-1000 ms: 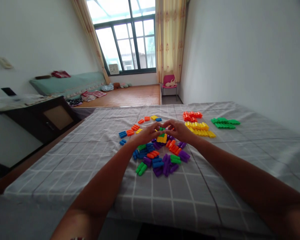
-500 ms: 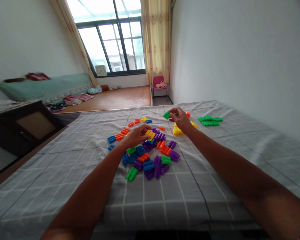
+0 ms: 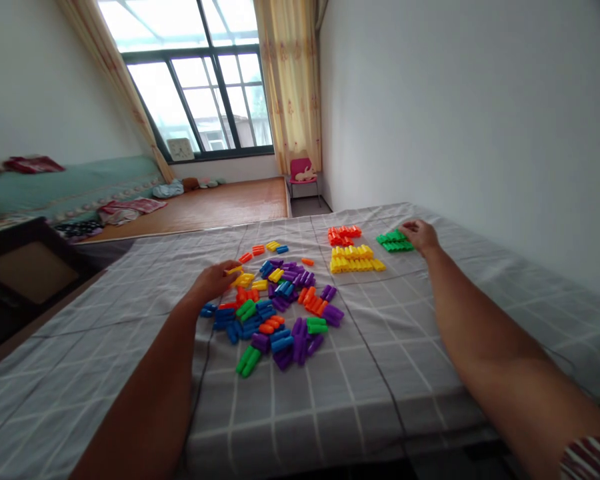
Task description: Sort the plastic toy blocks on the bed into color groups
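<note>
Small ribbed plastic pieces in purple, blue, orange, green and yellow form a mixed pile (image 3: 280, 300) on the grey checked cloth (image 3: 360, 413). My left hand (image 3: 215, 280) is at the pile's left edge, its fingers closed on a yellow piece (image 3: 234, 271). To the right stand a yellow group (image 3: 356, 260) and, behind it, an orange group (image 3: 343, 235). My right hand (image 3: 419, 235) touches the right end of a green group (image 3: 394, 241), fingers pinched at a green piece there.
A wall (image 3: 460, 120) runs along the right side. Beyond the cloth is a low wooden platform (image 3: 220, 207) with folded fabrics, and a pink chair (image 3: 301, 170) holds a soft toy. A dark cabinet (image 3: 25, 273) stands at the left.
My right hand has carried a green piece rightward to the green group. My left hand has moved left from the pile's middle to its left edge. The view has shifted slightly right.
</note>
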Available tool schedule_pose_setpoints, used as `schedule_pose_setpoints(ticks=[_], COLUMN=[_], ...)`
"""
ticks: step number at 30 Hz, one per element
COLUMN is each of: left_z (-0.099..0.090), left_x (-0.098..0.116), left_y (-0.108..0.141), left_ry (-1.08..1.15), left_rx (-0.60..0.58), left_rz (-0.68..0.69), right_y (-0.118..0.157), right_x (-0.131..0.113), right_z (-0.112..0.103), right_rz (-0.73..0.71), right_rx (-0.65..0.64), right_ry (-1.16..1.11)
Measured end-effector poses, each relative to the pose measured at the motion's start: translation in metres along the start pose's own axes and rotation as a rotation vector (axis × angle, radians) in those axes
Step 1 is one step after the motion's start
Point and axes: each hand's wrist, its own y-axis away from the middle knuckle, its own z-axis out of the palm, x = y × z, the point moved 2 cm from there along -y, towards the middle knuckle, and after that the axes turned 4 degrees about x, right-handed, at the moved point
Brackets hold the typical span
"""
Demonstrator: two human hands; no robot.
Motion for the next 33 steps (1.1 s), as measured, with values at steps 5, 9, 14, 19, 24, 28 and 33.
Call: schedule_pose_setpoints(ticks=[5,9,14,19,24,28,33], left_z=[-0.006,-0.007,-0.008,-0.022,-0.028,-0.023,-0.018], left_x=[-0.007,-0.021,-0.027,0.002,0.038,0.049,0.046], left_y=[0.004,0.005,0.008,0.017,0.033,0.037,0.03], left_ry=[0.017,0.061,0.018,0.146,0.347,0.347,0.425], left_rx=[0.01,0.053,0.151,-0.05,-0.466,-0.512,-0.398], left_rz=[-0.027,-0.089,-0.107,0.031,0.175,0.247,0.205], right_y=[0.013,0.019,0.02,0.017,0.021,0.027,0.032], right_x=[-0.033,-0.038,-0.036,-0.042,-0.055,-0.072,-0.105], right_z=[0.006,0.006,0.003,0.005,0.013,0.011,0.013], right_rz=[-0.07,-0.097,-0.127,-0.115,-0.161,-0.221,-0.273], right_rx=[-0.15,-0.174,-0.127,0.007,0.004,0.013,-0.008], right_ry=[0.209,0.284,0.353,0.368,0.338,0.329,0.269])
